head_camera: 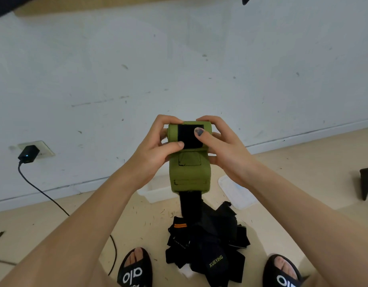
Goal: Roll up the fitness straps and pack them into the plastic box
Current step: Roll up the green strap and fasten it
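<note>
I hold a green fitness strap (188,175) up in front of me, its upper part wound into a roll with a black hook-and-loop patch on top. My left hand (158,141) grips the roll's left end, thumb on the patch. My right hand (218,141) grips the right end, its thumb pressing the patch too. The strap's loose green tail and black end hang down. Below lies a pile of black straps (208,243) on the floor. The clear plastic box (156,192) stands on the floor behind the hanging strap, partly hidden.
The box's white lid (237,192) lies on the floor to the right of the box. A charger (28,155) sits in a wall socket at left, its black cable trailing across the floor. A black stand (367,182) is at far right. My sandalled feet flank the pile.
</note>
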Action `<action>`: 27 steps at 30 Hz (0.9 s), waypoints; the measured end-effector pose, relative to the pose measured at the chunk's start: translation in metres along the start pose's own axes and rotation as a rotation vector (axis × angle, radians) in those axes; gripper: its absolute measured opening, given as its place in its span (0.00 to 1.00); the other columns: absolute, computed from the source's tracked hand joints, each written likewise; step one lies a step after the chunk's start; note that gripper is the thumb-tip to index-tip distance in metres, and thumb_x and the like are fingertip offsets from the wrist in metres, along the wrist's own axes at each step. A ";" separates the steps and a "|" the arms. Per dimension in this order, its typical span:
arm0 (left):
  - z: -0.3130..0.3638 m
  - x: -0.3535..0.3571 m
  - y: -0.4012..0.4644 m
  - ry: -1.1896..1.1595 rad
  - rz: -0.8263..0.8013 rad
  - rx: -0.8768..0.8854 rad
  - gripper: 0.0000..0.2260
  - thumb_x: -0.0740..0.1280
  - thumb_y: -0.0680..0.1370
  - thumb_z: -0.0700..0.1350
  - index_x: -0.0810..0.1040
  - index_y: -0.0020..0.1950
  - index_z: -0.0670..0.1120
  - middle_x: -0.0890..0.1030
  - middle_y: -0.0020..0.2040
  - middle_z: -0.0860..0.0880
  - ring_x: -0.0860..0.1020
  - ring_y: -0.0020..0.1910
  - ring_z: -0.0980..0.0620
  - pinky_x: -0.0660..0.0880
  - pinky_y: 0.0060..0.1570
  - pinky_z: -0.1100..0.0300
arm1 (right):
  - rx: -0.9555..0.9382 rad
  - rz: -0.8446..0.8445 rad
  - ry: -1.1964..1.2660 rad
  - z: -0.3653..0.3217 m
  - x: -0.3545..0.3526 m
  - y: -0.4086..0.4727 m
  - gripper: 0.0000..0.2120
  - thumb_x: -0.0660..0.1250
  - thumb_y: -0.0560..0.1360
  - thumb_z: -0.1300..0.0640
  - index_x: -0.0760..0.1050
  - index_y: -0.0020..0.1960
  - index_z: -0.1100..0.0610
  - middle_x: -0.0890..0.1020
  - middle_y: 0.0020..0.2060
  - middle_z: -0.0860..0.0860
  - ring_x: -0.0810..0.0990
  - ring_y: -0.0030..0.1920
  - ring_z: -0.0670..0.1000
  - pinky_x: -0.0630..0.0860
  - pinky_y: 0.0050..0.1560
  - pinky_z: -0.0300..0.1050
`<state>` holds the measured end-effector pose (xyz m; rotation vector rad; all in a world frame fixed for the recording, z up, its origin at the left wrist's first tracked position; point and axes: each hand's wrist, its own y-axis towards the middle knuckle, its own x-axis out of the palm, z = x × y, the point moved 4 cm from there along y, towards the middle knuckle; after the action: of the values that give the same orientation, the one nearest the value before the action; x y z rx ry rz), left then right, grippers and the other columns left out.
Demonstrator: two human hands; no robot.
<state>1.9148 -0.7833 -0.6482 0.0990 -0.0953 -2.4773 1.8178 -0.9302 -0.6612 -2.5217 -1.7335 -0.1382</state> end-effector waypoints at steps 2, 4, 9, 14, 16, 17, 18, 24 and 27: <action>-0.001 0.002 0.000 -0.027 0.002 -0.028 0.20 0.61 0.82 0.30 0.74 0.60 0.56 0.77 0.57 0.43 0.81 0.53 0.49 0.79 0.52 0.56 | -0.036 0.004 0.012 0.001 -0.002 0.000 0.12 0.71 0.81 0.54 0.77 0.63 0.46 0.78 0.60 0.68 0.84 0.55 0.61 0.83 0.52 0.50; -0.003 0.005 0.000 -0.078 0.003 -0.081 0.20 0.58 0.82 0.30 0.72 0.59 0.55 0.79 0.58 0.44 0.80 0.53 0.49 0.79 0.52 0.54 | -0.076 0.026 -0.017 0.001 -0.003 0.000 0.13 0.72 0.80 0.56 0.77 0.62 0.46 0.80 0.57 0.65 0.84 0.54 0.59 0.84 0.55 0.54; -0.007 0.016 0.000 -0.178 0.019 -0.178 0.02 0.59 0.86 0.47 0.68 0.58 0.54 0.80 0.57 0.48 0.81 0.50 0.48 0.79 0.55 0.48 | -0.132 0.059 -0.144 0.001 -0.004 -0.003 0.15 0.73 0.79 0.59 0.77 0.63 0.47 0.82 0.55 0.59 0.82 0.49 0.57 0.83 0.55 0.47; -0.008 0.013 0.003 -0.136 0.034 -0.147 0.03 0.59 0.86 0.43 0.69 0.55 0.51 0.81 0.55 0.45 0.81 0.50 0.49 0.80 0.49 0.54 | -0.144 0.012 -0.208 -0.002 -0.006 -0.004 0.19 0.74 0.78 0.61 0.76 0.64 0.47 0.81 0.58 0.57 0.83 0.47 0.51 0.82 0.50 0.43; -0.007 0.010 0.003 -0.114 0.020 -0.124 0.06 0.59 0.86 0.40 0.70 0.54 0.51 0.80 0.55 0.44 0.80 0.51 0.49 0.80 0.48 0.55 | -0.077 -0.011 -0.177 0.000 -0.007 -0.002 0.21 0.74 0.78 0.59 0.75 0.66 0.43 0.80 0.59 0.55 0.85 0.52 0.54 0.83 0.54 0.49; -0.007 0.009 0.003 -0.097 0.014 -0.109 0.07 0.59 0.86 0.38 0.70 0.53 0.50 0.79 0.54 0.44 0.79 0.51 0.49 0.79 0.48 0.55 | -0.026 -0.023 -0.134 0.001 -0.007 -0.002 0.21 0.74 0.78 0.56 0.74 0.67 0.41 0.80 0.60 0.55 0.85 0.55 0.54 0.84 0.55 0.51; -0.006 0.008 0.003 -0.081 0.011 -0.093 0.08 0.60 0.85 0.37 0.71 0.53 0.50 0.77 0.54 0.43 0.79 0.51 0.48 0.79 0.48 0.55 | 0.016 -0.036 -0.096 0.003 -0.006 -0.001 0.21 0.73 0.79 0.52 0.73 0.69 0.40 0.81 0.59 0.55 0.85 0.56 0.53 0.84 0.55 0.52; -0.006 0.008 0.002 -0.076 0.057 -0.097 0.21 0.62 0.82 0.31 0.68 0.67 0.54 0.76 0.61 0.41 0.80 0.56 0.46 0.81 0.56 0.52 | -0.029 0.011 -0.103 0.008 -0.001 0.003 0.15 0.72 0.76 0.48 0.79 0.62 0.47 0.84 0.55 0.60 0.85 0.57 0.59 0.83 0.58 0.60; -0.009 0.012 0.002 -0.063 0.033 -0.160 0.20 0.60 0.83 0.34 0.68 0.69 0.55 0.78 0.62 0.46 0.80 0.57 0.50 0.80 0.56 0.54 | -0.089 0.021 -0.161 0.005 -0.003 0.002 0.14 0.73 0.76 0.53 0.79 0.62 0.48 0.85 0.52 0.53 0.83 0.55 0.59 0.83 0.59 0.56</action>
<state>1.9078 -0.7922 -0.6578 -0.0483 0.0736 -2.4456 1.8183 -0.9334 -0.6667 -2.6824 -1.7938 -0.0113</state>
